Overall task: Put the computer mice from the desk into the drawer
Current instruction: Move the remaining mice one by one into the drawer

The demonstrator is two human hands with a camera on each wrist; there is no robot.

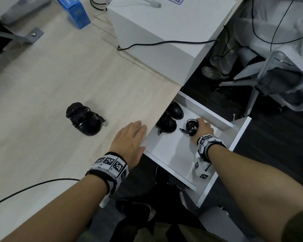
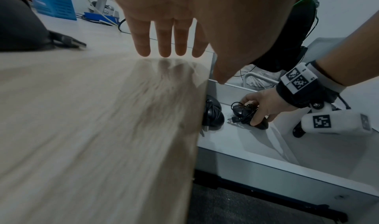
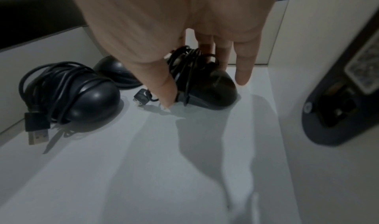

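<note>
At the left of the head view one wired mouse (image 1: 84,118), black with its cable wound round the body and the USB plug sticking out, lies on the worktop (image 1: 42,88); it is the only one I can see outside the drawer. Right of it, near the worktop's edge, the left hand (image 1: 129,141) lies flat with straight fingers, holding nothing, the mouse apart from it to the upper left. Further right, in the open white drawer (image 1: 171,151), two cable-wrapped mice (image 1: 171,117) lie partly under the worktop edge. At the right of the drawer the right hand (image 1: 204,127) grasps a third mouse (image 1: 191,127) from above, thumb on one flank and fingers on the other; in the right wrist view the mouse looks to be resting on the drawer floor. To finish this step well, the fingers should probably let go straight upward so the loose cable loops do not snag and drag the mouse, leaving it clear of its neighbours. The mouse on the worktop would then be next.
</note>
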